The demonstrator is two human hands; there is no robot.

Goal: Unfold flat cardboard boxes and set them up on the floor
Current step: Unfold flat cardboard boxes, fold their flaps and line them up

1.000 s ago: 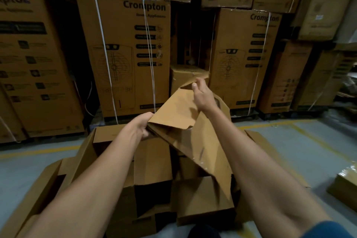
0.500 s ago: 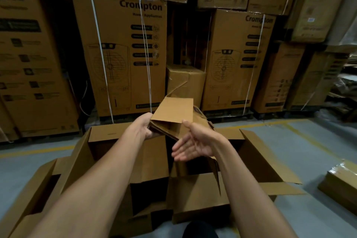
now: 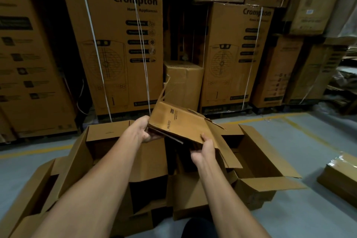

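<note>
A flattened brown cardboard box (image 3: pixel 179 125), printed with small black text, is held in mid-air above opened boxes (image 3: pixel 257 160) standing on the floor. Its left corner is gripped by the left hand (image 3: pixel 144 130); its near edge is pinched by the right hand (image 3: pixel 205 148), thumb on top. Its long axis is slanted from upper left to lower right, loose flaps hanging right. Strapped Crompton cartons (image 3: pixel 119 48) are stacked behind on grey concrete floor (image 3: pixel 309 141) with yellow lines.

Open boxes (image 3: pixel 123 152) crowding beneath; floor (image 3: pixel 309 141) rightward.

Brown flattened box (image 3: pixel 179 123), tilted, airborne
</note>
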